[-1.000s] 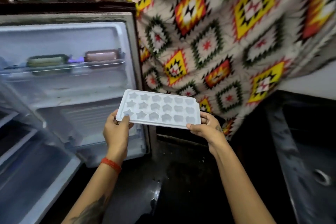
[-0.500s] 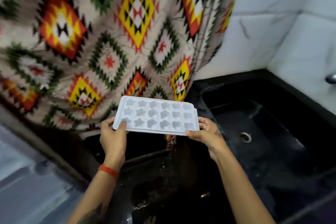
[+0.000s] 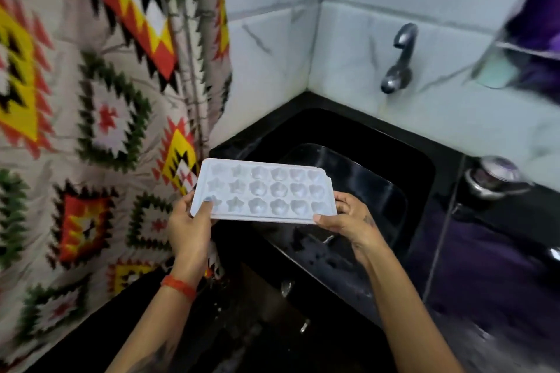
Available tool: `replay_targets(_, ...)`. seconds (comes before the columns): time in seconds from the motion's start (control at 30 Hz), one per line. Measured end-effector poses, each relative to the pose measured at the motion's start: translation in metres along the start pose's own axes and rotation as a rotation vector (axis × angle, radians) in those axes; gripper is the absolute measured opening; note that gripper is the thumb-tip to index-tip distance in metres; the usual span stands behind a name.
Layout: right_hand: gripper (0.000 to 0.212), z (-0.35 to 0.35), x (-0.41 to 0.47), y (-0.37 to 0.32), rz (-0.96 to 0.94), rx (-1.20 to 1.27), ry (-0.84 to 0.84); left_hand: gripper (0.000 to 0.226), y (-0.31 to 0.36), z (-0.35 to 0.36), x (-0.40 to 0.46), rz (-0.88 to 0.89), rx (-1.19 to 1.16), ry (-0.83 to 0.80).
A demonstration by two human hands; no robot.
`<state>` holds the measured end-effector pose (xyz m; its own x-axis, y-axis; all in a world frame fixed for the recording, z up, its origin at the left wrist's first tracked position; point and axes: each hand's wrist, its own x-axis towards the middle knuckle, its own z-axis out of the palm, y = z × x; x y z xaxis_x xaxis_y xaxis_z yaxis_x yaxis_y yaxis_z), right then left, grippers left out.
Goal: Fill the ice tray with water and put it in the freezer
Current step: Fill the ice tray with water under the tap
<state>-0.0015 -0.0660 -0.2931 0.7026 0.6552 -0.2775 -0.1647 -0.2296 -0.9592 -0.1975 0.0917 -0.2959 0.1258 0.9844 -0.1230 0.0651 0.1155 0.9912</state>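
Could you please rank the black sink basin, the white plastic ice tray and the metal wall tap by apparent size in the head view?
1. Black sink basin, largest.
2. White plastic ice tray; held nearer the camera, so it looks bigger than it is.
3. Metal wall tap, smallest, though farthest away.

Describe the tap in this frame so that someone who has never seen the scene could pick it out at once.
Start at the black sink set into the corner of the white tiled walls. On the wall behind its far edge, above the basin, a tap sticks out. It is the only dark, shiny metal fixture on the pale tiles, up and right of the white ice tray that the left hand and right hand hold.
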Motion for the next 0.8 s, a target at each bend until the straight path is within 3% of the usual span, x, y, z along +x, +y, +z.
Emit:
replay_targets(0.13, 0.067, -0.032, 0.01, 0.001, 0.002, 0.016, 0.09, 0.02, 0.002, 0.039, 0.012, 0.011, 0.032, -0.139)
replay_targets(0.6, 0.069, -0.119, 0.066, -0.003, 0.02, 0.05, 0.184, 0.022, 0.018, 0.168, 0.013, -0.054, -0.048, -0.289)
replay_targets(0.8, 0.059, -0.135, 0.086, -0.011, 0.024, 0.047, 0.187, 0.029, 0.022, 0.196, 0.028, -0.126, -0.074, -0.365)
